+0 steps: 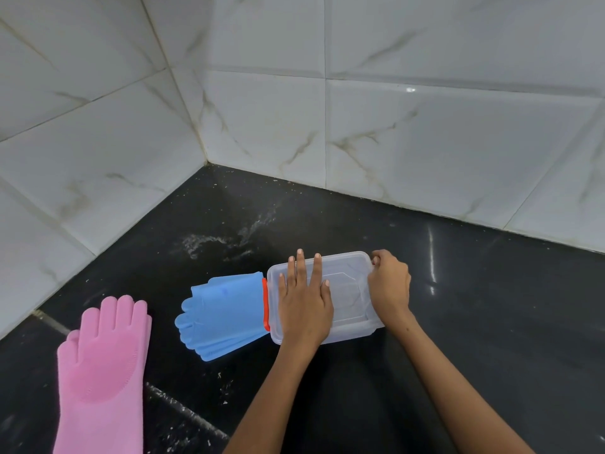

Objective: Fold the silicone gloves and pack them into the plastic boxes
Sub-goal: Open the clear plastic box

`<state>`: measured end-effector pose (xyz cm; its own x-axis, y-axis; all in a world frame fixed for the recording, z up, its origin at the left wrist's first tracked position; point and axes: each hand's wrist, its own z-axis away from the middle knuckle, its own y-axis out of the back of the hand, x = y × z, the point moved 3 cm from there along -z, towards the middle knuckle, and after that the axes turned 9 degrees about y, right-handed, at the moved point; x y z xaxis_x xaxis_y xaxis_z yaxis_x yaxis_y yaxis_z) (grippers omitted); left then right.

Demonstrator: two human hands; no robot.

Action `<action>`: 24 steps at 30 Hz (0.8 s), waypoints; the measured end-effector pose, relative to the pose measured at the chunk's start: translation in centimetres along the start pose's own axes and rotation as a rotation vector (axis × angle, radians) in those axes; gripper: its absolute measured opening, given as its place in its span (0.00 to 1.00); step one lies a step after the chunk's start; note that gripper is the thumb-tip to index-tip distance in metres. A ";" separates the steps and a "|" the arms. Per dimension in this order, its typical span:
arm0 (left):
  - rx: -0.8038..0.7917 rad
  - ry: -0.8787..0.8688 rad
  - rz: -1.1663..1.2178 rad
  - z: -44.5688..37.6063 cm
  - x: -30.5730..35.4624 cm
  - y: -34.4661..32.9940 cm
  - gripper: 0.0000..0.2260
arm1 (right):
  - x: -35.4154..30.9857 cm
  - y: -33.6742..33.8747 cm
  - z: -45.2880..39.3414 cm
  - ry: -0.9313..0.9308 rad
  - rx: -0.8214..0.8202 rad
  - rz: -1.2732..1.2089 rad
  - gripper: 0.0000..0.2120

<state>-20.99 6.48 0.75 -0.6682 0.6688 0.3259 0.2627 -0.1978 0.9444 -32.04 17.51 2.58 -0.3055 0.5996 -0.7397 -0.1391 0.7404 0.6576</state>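
Note:
A clear plastic box (347,276) with its lid on lies on the black counter. My left hand (304,299) presses flat on the lid with straight fingers. At the box's right end my right hand (389,283) grips the edge with curled fingers. Blue silicone gloves (222,312) lie stacked just left of the box, touching its end. A thin red strip (265,304) shows between them and the box. Pink silicone gloves (101,371) lie flat at the lower left, fingers pointing away from me.
The black counter (491,322) meets white marble-tiled walls (425,142) in a corner behind the box. Dusty white smears (222,240) mark the counter near that corner. A tile seam (183,407) runs across the counter at the lower left.

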 end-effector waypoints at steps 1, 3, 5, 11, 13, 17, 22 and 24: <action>0.003 -0.001 0.000 0.0 0.0 0.0 0.24 | 0.1 0.1 -0.1 -0.018 -0.002 0.009 0.14; 0.012 -0.004 -0.026 0.0 0.0 0.0 0.24 | -0.1 -0.1 0.0 0.009 -0.035 0.118 0.15; 0.018 -0.010 -0.034 0.0 0.0 0.1 0.24 | -0.8 -1.3 0.9 0.176 -0.108 0.408 0.19; 0.000 -0.083 -0.118 -0.1 -0.6 0.6 0.25 | -3.4 -5.4 2.1 0.468 -0.302 0.516 0.24; 0.058 -0.081 -0.212 -0.2 -1.7 1.2 0.25 | -3.7 -6.0 2.0 0.479 -0.324 0.492 0.23; 0.140 0.166 -0.165 -0.6 -5.1 3.0 0.23 | -3.5 -6.1 2.1 0.482 -0.316 0.519 0.25; 0.011 0.346 0.179 -1.1 -6.4 2.9 0.18 | -3.7 -6.3 2.4 0.495 -0.343 0.559 0.27; 0.016 0.346 0.287 -1.1 -6.6 3.0 0.17 | -3.7 -6.3 2.3 0.486 -0.355 0.567 0.27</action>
<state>-16.52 0.69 1.43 -0.7593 0.3093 0.5726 0.4801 -0.3279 0.8136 -27.90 11.33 0.82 -0.7808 0.5947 -0.1913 -0.1057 0.1761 0.9787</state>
